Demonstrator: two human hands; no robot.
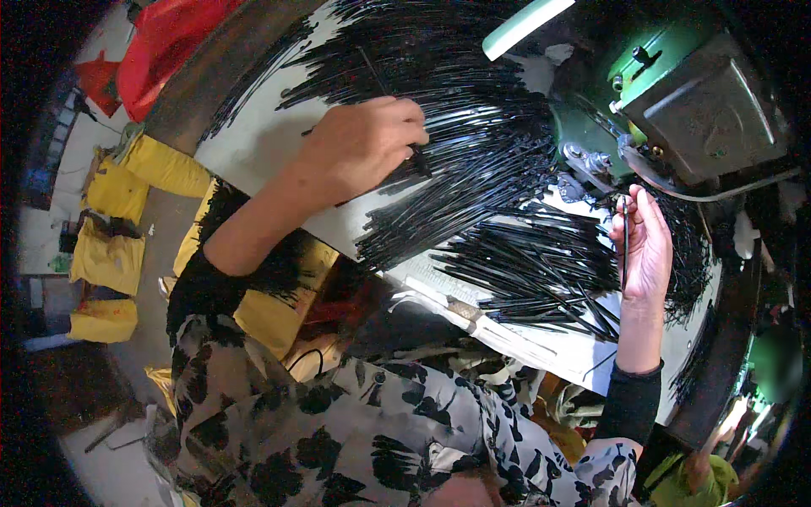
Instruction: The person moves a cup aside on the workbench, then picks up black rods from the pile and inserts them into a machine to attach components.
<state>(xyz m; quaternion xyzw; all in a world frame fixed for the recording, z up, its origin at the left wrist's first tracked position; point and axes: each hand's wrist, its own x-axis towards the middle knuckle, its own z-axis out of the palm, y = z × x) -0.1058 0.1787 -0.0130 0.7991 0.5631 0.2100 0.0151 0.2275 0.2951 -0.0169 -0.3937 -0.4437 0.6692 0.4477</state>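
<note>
Ok so from my remote seat: left hand (359,144) is down on the big heap of thin black strips (473,127) spread over the white table (253,135), fingers curled together & pinching a few strips near the heap's middle. Right hand (644,245) is up by the green machine (676,84), fingers closed on a single black strip (624,241) held upright, just in front of the machine's metal feed parts, w/ a second, smaller pile (541,270) lying between the hands. Risk imo: that single strip is thin & bendy, so if it tilts it could miss the slot or buckle, and the fingertips are v close to the mechanism, which could nip them. Also the left hand's pinch might drag extra strips out b/c they're all tangled & overlapping, and anything near the table edge could slide off onto the yellow bags (110,253) on the floor.
</note>
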